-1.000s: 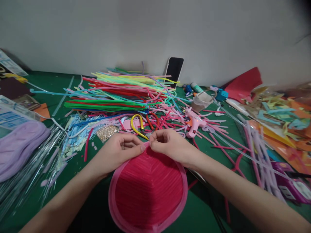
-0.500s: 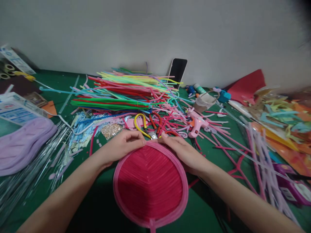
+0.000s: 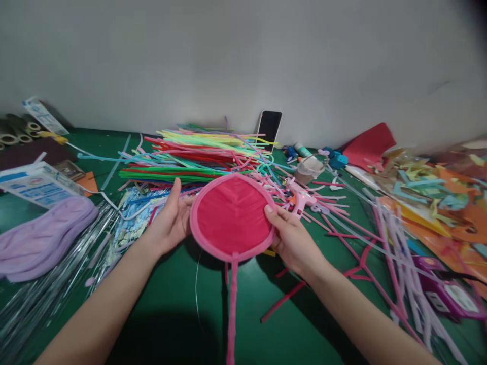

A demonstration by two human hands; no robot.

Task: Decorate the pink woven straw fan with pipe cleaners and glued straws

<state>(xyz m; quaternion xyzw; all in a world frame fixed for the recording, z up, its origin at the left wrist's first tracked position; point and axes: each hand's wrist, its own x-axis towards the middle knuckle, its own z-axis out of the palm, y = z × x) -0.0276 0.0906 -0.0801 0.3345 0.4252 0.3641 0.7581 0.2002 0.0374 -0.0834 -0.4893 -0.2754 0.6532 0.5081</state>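
Atop the green table lies a heap of coloured pipe cleaners, and nearer, above the tabletop, we hold up a pink leaf, its stem toward us. Apart at its two sides, our right hand pinches the right edge, thumb in front, while our left hand is spread, thumb raised, fingers at the left edge, though we cannot tell whether they support it. Beyond the right hand sits a glue gun, and farther back a tilted phone.
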